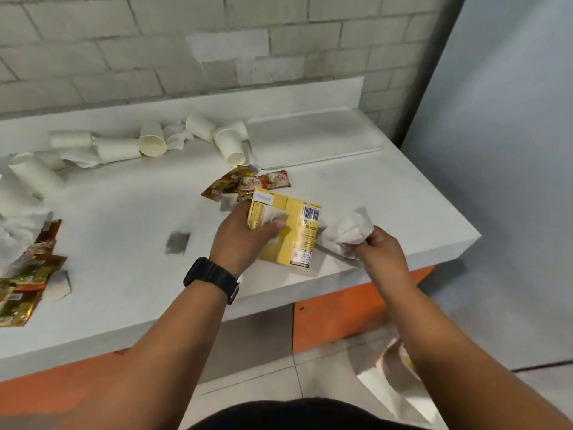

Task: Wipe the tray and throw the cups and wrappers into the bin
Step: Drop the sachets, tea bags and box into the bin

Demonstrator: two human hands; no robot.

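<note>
Left hand (245,237) grips flat yellow cardboard box (288,231); right hand (376,248) clutches crumpled white tissue (348,229). White plastic tray (313,136) sits bare behind; white paper cups (231,142) scattered beside. Risk: loose box slips off counter edge.

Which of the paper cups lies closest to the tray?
The cup on its side with its open mouth facing the camera, its body touching the tray's left edge. The other cups lie farther left along the counter.

Left hand (245,240) gripping, right hand (379,252) clenched, both forearms extended.
</note>
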